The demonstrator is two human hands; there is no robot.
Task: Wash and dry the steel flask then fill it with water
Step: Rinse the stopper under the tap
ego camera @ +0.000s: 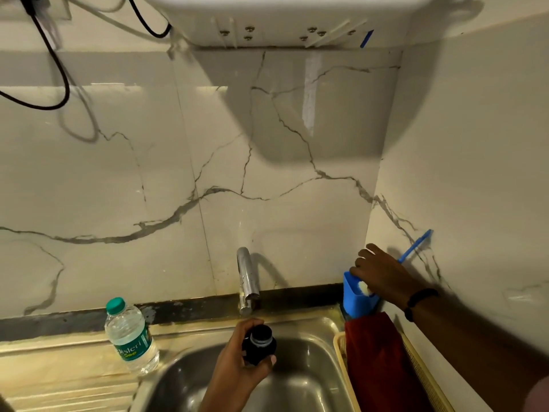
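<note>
At the sink, flask in hand.
My left hand (237, 362) grips the black flask (259, 344) under the tap (247, 281); my right hand (383, 273) grasps the brush (413, 246) in its blue holder (358, 301).

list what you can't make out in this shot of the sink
Head view only:
- Flask: body hidden by the left hand; only its dark neck shows.
- Blue holder: contents covered by the right hand, whose fingertips and grip cannot be seen.
- Sink: drain cut off by the bottom edge.
- Red cloth: lower end cut off by the bottom edge.
- Tap: no handle in view.
</note>
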